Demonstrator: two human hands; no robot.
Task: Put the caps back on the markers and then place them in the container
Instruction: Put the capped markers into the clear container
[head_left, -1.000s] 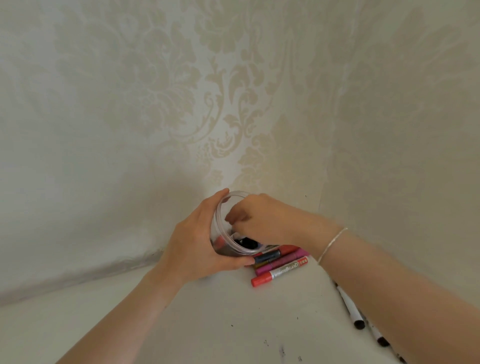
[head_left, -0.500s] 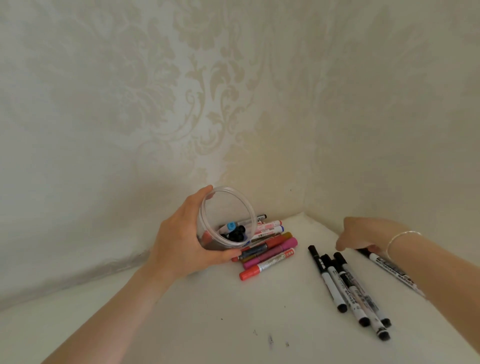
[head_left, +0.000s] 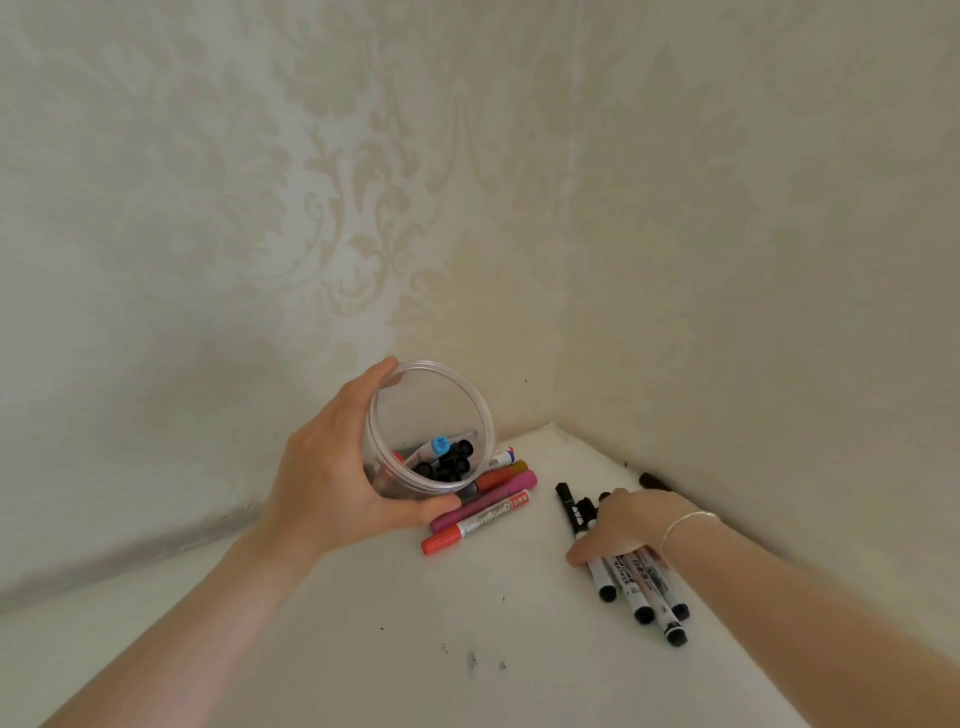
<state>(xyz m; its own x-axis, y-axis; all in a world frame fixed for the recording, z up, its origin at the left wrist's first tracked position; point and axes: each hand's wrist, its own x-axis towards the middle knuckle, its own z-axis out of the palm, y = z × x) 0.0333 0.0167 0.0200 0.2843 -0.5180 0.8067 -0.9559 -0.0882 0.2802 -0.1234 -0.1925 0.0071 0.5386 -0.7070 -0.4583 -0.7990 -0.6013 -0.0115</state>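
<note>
**Black markers gathered for the tub**

At the corner of the white table (head_left: 363, 649), a clear tub (head_left: 470, 397) is held tilted by the left hand (head_left: 332, 478), whose fingers and thumb are curled round its wall. Several capped markers are seen inside it. Coloured markers (head_left: 483, 512) lie just beside and partly under the tub. To the right, a bunch of black markers (head_left: 636, 587) is covered by the right hand (head_left: 618, 527), fingers curled over the barrels. It is judged that the bunch should be squeezed evenly and lifted level, so none slips out, and that any uncapped tip should be checked before the tub's mouth is met.
</note>
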